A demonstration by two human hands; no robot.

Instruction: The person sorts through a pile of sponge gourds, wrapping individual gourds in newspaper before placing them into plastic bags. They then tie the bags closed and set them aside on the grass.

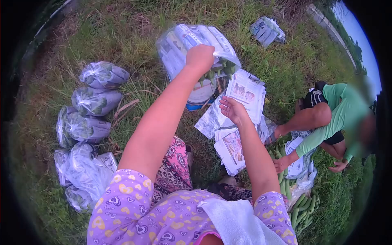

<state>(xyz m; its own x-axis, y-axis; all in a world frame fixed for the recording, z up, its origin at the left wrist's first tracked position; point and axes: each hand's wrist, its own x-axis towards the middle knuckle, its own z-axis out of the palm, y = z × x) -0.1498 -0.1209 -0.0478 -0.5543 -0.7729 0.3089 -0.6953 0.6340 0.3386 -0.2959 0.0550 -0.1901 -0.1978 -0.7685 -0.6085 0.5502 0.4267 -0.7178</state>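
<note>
My left hand [200, 58] is closed on the upper edge of a clear plastic bag [171, 55]. Inside the bag are newspaper-wrapped bundles, and green vegetable ends [220, 69] show at its opening. Under the bag is a round pale object with a blue rim [199, 98], partly covered. My right hand [233, 110] is held palm up with its fingers apart, holding nothing, over a spread of newspaper sheets [246, 94]. More printed sheets [230, 149] lie lower down, near my right forearm.
Several filled plastic bags [97, 101] lie in a column on the grass at left. Another wrapped bundle [267, 32] sits at the upper right. At right a co-worker in a green top [341, 110] reaches toward long green vegetables [304, 208] beside newspaper and plastic.
</note>
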